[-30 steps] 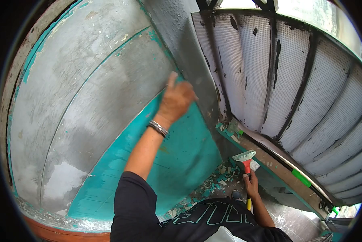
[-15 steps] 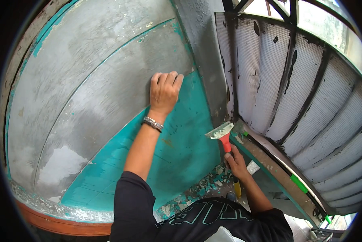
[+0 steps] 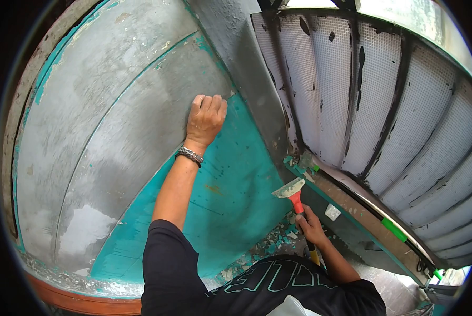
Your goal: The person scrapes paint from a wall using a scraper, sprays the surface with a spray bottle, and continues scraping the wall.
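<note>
My left hand (image 3: pixel 206 122), with bracelets at the wrist, is raised against the wall. Its fingers are curled toward the surface at the border between bare grey plaster (image 3: pixel 141 121) and teal paint (image 3: pixel 241 158); whatever they may grip is hidden. Lower and to the right, my right hand (image 3: pixel 311 227) is wrapped around the handle of a paint scraper (image 3: pixel 296 199). The scraper has a red neck and a wide blade smeared with pale residue. Its blade points up and left, in front of the lower right part of the teal paint.
A white mesh-covered metal grille (image 3: pixel 383 95) stands at the right above a ledge (image 3: pixel 351 210) with green tape (image 3: pixel 394 229). Paint flakes (image 3: pixel 278 237) litter the floor along the wall's foot. A reddish-brown edge (image 3: pixel 83 295) curves at lower left.
The whole view has shifted slightly. My left hand stays curled at the paint border. The scraper in my right hand sits a little lower, its blade turned slightly.
</note>
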The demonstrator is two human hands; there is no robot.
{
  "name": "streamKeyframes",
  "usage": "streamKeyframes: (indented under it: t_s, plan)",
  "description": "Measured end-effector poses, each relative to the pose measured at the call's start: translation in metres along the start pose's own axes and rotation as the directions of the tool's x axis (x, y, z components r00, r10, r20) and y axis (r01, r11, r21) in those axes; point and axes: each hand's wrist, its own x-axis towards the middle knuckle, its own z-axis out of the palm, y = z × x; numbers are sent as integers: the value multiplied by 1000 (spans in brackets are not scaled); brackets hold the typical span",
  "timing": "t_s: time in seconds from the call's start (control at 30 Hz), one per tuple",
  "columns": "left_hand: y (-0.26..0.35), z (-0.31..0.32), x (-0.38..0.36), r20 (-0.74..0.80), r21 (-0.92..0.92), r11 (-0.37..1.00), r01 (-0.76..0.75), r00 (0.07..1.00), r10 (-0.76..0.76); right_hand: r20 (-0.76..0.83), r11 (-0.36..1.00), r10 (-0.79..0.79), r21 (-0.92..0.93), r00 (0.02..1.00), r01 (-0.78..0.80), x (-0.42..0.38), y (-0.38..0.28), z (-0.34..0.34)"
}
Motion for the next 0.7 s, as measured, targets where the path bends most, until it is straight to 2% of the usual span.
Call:
streamKeyframes:
  t_s: [0.23, 0.3, 0.33, 0.37, 0.4, 0.47, 0.5, 0.53, 0.6, 0.67, 0.7]
  plan:
    - [16, 5, 3, -59, -103, 993, 51, 997, -58, -17, 1000, 23, -19, 1000, -24, -6, -4, -5]
    - [19, -3, 1, -54, -300, 947, 119, 988, -142, -10, 1000, 25, -1, 1000, -25, -6, -5, -6]
    - [22, -10, -3, -53, -294, 948, 123, 988, -145, -5, 1000, 22, -3, 1000, -22, -6, -8, -6]
    - [27, -18, -9, 8, -434, 881, 190, 978, -207, -13, 1000, -12, -28, 1000, 11, -6, -13, -7]
    - [33, -27, -16, 77, -557, 790, 256, 963, -258, -19, 998, -46, -52, 999, 45, -5, -18, -6]
    - [62, -36, -42, 245, -799, 436, 414, 886, -393, 12, 995, -95, -15, 995, 95, 7, -30, 0]
    - [78, -43, -57, 332, -837, 270, 476, 834, -441, 34, 990, -139, 21, 990, 138, 14, -37, 3]
    - [97, -50, -75, 421, -850, 92, 519, 774, -472, 40, 990, -142, 15, 989, 141, 23, -43, 8]
    - [149, -53, -126, 648, -756, -285, 590, 610, -457, 43, 954, -265, 157, 963, 255, 47, -54, 25]
    - [198, -68, -170, 716, -673, -539, 507, 628, -305, 21, 948, -285, 150, 958, 279, 72, -60, 46]
    - [207, -88, -174, 716, -648, -571, 503, 657, -234, -9, 943, -301, 148, 954, 299, 80, -64, 59]
